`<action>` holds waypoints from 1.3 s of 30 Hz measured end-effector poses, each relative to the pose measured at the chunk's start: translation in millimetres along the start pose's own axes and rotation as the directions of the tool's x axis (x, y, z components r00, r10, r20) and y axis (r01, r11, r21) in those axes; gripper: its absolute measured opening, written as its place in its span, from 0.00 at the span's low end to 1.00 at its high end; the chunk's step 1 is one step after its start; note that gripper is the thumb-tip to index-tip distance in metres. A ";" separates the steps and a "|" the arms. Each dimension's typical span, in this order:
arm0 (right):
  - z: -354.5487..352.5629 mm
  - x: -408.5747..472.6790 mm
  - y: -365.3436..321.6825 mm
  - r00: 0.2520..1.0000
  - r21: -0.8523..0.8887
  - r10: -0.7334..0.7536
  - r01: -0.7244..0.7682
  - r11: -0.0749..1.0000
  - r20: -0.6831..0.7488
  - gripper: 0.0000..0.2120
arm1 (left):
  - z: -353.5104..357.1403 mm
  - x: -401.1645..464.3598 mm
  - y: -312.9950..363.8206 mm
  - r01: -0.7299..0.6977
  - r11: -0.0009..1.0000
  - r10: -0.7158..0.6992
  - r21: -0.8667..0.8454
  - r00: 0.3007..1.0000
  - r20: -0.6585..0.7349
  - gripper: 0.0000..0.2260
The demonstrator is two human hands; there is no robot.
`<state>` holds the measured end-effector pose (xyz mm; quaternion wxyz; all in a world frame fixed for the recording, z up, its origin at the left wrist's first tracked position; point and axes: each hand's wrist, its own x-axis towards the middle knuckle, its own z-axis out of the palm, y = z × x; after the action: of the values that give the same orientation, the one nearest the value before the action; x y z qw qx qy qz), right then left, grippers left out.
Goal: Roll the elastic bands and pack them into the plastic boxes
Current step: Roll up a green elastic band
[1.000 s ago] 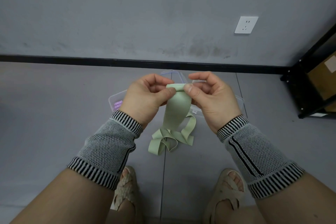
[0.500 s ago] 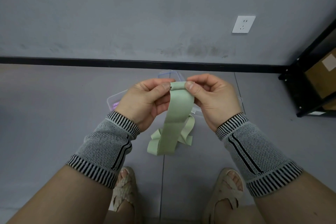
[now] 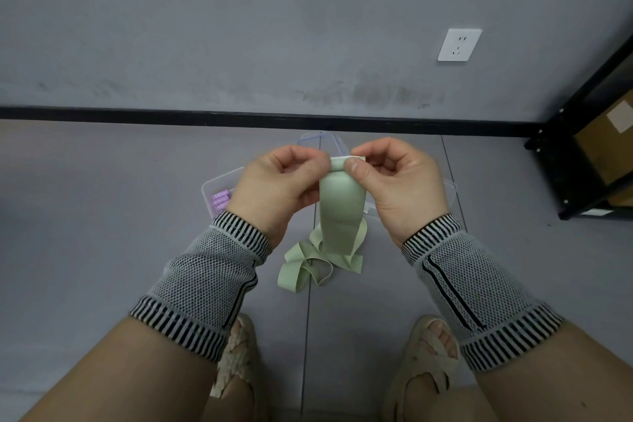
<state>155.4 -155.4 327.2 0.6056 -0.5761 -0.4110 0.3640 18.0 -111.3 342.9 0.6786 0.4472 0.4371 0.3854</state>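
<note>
A pale green elastic band (image 3: 340, 205) hangs from both hands above the floor, its top end curled into a small roll. My left hand (image 3: 277, 188) pinches the roll's left end and my right hand (image 3: 400, 181) pinches its right end with thumb and fingers. The band's loose tail lies in folds on the floor below. Behind the hands sit clear plastic boxes: one (image 3: 214, 187) at the left holds purple rolled bands (image 3: 220, 200), another (image 3: 320, 140) shows above the hands, and a third (image 3: 450, 187) peeks out right of my right hand.
A grey wall with a black skirting strip (image 3: 171, 113) runs across the back, with a white socket (image 3: 459, 44). A black metal shelf (image 3: 582, 147) holding a cardboard box (image 3: 606, 137) stands at the right. My sandalled feet (image 3: 424, 363) are below the hands.
The hands have kept turning the band's top end, and the small roll is a little tighter. The hanging tail has shifted and folded differently on the floor.
</note>
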 end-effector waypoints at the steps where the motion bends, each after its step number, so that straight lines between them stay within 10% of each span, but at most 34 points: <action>1: 1.1 -0.6 0.0 1.000 0.004 0.001 -0.001 1.000 0.015 0.08 | -0.3 -0.3 -0.4 -0.021 0.999 0.021 0.026 1.000 -0.013 0.03; 21: -1.8 0.4 -0.4 0.997 -0.004 0.074 -0.074 0.997 0.006 0.07 | 0.3 -0.1 -0.1 -0.033 0.993 0.048 0.117 0.990 -0.131 0.06; 33: 5.9 -3.0 2.9 0.997 -0.073 0.027 -0.033 0.997 -0.079 0.09 | 12.1 0.9 -15.7 -0.194 0.812 0.367 0.550 0.903 -0.222 0.06; 39: 4.1 -0.9 3.5 0.997 -0.091 0.022 -0.029 0.995 -0.071 0.09 | 10.6 1.9 -17.5 -0.231 0.830 0.375 0.509 0.905 -0.200 0.05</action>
<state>151.3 -154.4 323.7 0.5878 -0.6209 -0.3984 0.3320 30.8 -117.7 328.2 0.4060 0.6014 0.5355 0.4321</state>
